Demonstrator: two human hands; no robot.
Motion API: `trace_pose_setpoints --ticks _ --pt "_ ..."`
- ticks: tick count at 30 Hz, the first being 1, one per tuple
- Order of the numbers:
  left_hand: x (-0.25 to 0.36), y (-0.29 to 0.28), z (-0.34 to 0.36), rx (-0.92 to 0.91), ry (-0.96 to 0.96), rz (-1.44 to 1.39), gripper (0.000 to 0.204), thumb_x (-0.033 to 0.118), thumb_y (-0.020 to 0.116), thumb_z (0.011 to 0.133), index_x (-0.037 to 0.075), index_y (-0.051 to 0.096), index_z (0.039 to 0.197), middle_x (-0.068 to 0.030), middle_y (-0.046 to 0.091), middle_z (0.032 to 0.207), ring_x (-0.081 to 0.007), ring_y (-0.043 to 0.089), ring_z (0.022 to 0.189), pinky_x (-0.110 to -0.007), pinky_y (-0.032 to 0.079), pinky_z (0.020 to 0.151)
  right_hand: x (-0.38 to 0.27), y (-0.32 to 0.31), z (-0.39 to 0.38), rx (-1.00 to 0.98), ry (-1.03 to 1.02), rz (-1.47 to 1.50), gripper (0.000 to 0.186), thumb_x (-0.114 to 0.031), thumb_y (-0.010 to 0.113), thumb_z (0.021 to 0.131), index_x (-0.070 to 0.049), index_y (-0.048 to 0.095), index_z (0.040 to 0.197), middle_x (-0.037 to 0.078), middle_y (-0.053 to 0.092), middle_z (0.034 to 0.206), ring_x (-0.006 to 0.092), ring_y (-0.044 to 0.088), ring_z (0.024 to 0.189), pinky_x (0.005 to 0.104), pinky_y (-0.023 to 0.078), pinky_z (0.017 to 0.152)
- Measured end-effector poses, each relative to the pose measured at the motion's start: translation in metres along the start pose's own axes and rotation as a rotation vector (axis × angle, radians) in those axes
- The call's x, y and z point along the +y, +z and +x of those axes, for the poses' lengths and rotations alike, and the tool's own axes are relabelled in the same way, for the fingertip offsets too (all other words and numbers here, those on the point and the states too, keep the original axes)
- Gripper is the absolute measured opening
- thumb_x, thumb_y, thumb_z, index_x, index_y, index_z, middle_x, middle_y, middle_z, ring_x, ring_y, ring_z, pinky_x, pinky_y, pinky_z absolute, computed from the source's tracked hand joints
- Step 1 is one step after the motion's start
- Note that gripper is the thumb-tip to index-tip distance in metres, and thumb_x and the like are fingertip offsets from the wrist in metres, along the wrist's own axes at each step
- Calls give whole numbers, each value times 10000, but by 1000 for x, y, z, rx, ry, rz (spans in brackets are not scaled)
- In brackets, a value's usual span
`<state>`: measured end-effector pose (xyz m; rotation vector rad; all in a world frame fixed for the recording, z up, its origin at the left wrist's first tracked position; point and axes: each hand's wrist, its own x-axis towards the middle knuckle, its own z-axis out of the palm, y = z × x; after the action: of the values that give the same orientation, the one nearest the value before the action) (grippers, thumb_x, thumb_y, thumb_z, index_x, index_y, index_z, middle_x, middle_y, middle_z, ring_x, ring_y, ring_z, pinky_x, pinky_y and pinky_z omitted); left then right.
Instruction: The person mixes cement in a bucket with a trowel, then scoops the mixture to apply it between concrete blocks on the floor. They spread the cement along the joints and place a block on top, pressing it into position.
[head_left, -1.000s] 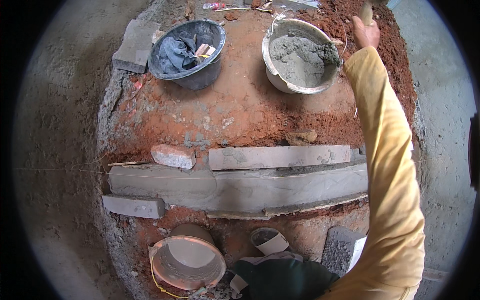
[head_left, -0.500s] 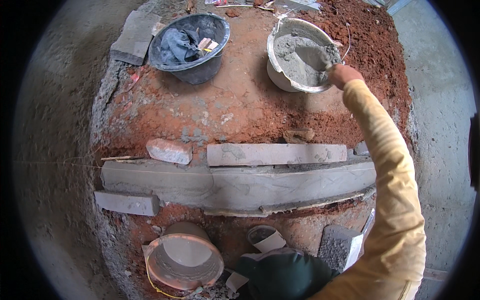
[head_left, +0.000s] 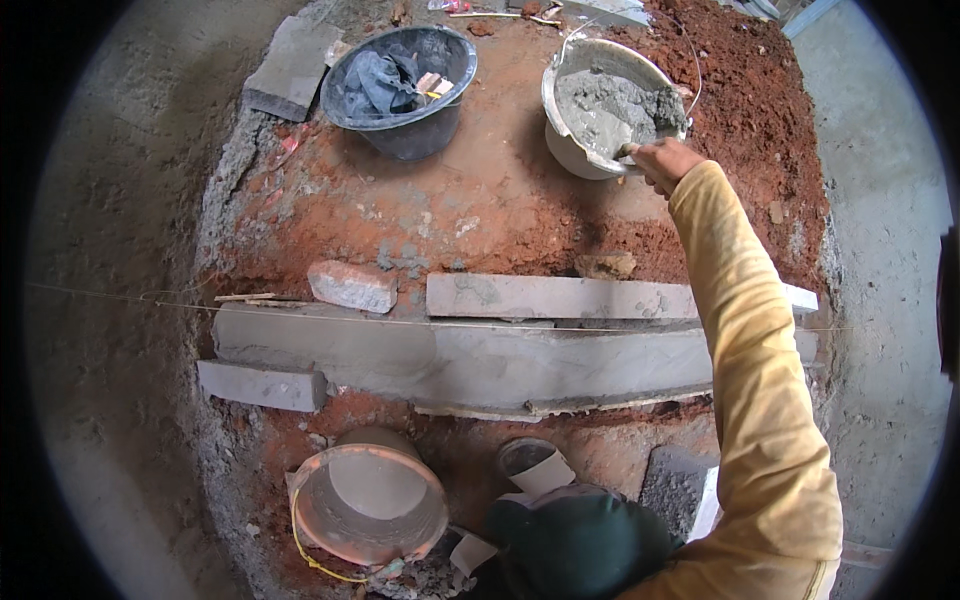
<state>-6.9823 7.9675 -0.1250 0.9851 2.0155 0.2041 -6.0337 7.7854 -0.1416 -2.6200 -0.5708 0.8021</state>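
My right hand (head_left: 662, 162), at the end of a yellow sleeve, is closed around the handle of a trowel (head_left: 630, 148) at the near rim of a pale bucket (head_left: 567, 135) of wet grey mortar (head_left: 595, 100). The trowel's blade is partly hidden in the mortar. Below them lies a long band of smooth grey mortar (head_left: 380, 345) with a string line across it and a pale block (head_left: 540, 292) along its far edge. My left hand is out of view.
A dark tub (head_left: 405, 140) with cloth and scraps sits upper left. Loose red soil (head_left: 760, 110) is at the right. An orange-rimmed bucket (head_left: 318, 455), a short block (head_left: 260, 385) and my dark green knee (head_left: 580, 540) are in the lower part. Concrete floor (head_left: 120, 220) borders the soil.
My right hand has come down from the top right to the mortar bucket, bringing the trowel into it, and has since shifted slightly left along the near rim.
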Motion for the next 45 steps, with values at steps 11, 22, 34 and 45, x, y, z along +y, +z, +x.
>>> trace_pose_setpoints --ticks 11,22,34,45 --pt "-4 2 12 1 96 -22 403 378 527 952 -1 607 1062 -93 643 921 -204 613 755 -348 526 693 37 3 -26 84 221 895 276 -301 504 924 -38 568 980 42 546 665 131 487 474 258 403 386" --pt "33 31 -20 11 270 -3 464 445 480 963 25 587 1129 -67 663 881 -121 600 651 -245 460 596 -42 64 -145 -26 -23 741 472 -356 554 918 -20 523 1248 38 562 675 97 502 477 201 427 400" --pt "43 33 -56 33 305 -70 443 403 455 983 14 559 1167 -76 647 925 -112 591 684 -248 454 641 -70 237 -208 -892 78 679 404 -244 573 928 -61 544 1287 7 538 789 78 496 616 206 418 504" --pt "33 33 -62 53 262 -90 452 424 469 971 21 566 1150 -70 650 922 -115 584 672 -253 456 631 -6 298 -172 24 -538 -447 464 -271 609 833 -168 527 1277 160 607 995 364 621 861 448 512 725"
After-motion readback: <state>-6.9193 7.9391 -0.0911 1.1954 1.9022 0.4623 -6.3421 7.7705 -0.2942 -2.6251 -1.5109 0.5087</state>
